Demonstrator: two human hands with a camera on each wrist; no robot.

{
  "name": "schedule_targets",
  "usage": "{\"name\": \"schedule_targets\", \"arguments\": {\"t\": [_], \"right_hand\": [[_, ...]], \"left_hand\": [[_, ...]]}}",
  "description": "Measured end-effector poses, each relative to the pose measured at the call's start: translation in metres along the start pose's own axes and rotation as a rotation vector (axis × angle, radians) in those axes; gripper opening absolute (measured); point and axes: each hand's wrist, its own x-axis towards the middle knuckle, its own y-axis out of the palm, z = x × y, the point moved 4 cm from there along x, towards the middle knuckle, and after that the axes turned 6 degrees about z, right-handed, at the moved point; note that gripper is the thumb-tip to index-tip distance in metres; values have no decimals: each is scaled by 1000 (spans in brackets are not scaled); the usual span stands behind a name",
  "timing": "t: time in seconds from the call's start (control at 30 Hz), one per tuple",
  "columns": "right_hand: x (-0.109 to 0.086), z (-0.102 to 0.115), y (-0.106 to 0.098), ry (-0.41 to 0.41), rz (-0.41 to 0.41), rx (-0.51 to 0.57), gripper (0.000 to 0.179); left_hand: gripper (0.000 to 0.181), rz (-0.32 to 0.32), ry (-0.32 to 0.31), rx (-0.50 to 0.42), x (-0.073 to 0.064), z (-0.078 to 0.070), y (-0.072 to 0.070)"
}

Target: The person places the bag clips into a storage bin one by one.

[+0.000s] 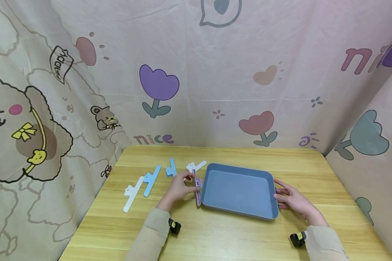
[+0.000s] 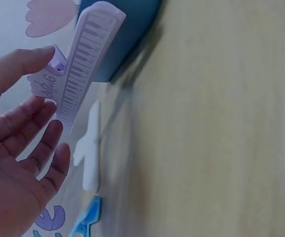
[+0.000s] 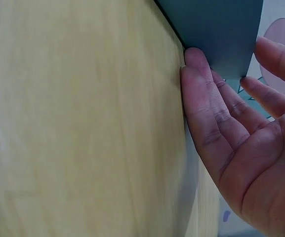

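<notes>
My left hand (image 1: 179, 188) pinches a light purple clip (image 2: 80, 64) between thumb and fingers. This clip has a long straight bar printed with piano keys and music lettering, and it is held on edge at the left side of a blue-grey rectangular tray (image 1: 238, 190). On the tray's right side, my right hand (image 1: 294, 199) rests with fairly straight fingers against the outer wall; in the right wrist view its fingertips (image 3: 196, 74) touch low on that wall, near the table, and the thumb is at the rim. Nothing lies inside the tray.
Left of the tray on the wooden table (image 1: 215, 235) lie more clips: a white clip (image 1: 132, 195), a blue clip (image 1: 151, 181), a smaller blue clip (image 1: 171, 168) and another white clip (image 1: 196, 166). A printed curtain (image 1: 196, 72) stands behind the table and along its sides.
</notes>
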Motion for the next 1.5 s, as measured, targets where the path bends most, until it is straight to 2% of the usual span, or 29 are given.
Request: {"name": "schedule_targets", "arguments": {"t": [0.3, 0.67, 0.8, 1.1, 1.23, 1.5], "right_hand": [[-1, 1, 1, -6, 8, -1, 76], [-1, 0, 0, 12, -20, 2, 76], [-1, 0, 0, 21, -27, 0, 76], [1, -1, -2, 28, -30, -20, 76], [3, -1, -3, 44, -36, -23, 75], [8, 5, -2, 45, -29, -55, 73]], "left_hand": [[42, -18, -5, -96, 1, -20, -5], [40, -34, 74, -171, 6, -37, 0], [42, -19, 84, -156, 8, -43, 2], [42, 65, 130, -74, 18, -54, 14], [41, 103, 146, -69, 22, -58, 21], [42, 155, 115, -8, 29, -58, 34]]}}
